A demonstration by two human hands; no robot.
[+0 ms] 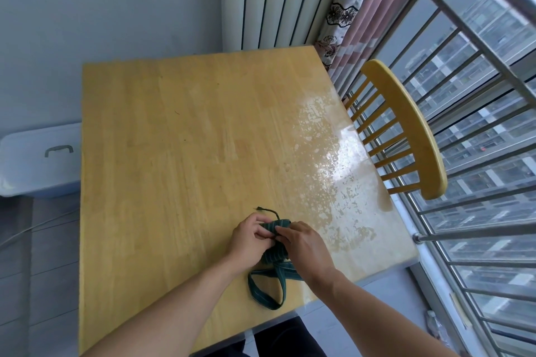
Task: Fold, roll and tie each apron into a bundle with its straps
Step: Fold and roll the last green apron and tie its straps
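Both hands on rolled apron (275, 243), near table (174, 139) edge.
Left hand (246, 238) and right hand (304, 246) each pinch the green striped bundle; strap loop (265, 290) trails toward the person.

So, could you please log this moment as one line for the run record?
stage: tying | left hand: grips apron roll | right hand: pinches roll | strap loop: loose on table

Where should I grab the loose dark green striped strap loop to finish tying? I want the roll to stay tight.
Probably at the far bend of the dark green striped strap loop, coming from the table's near edge: it lies flat and open, clear of both the left hand and the right hand, which grip the rolled green striped apron.
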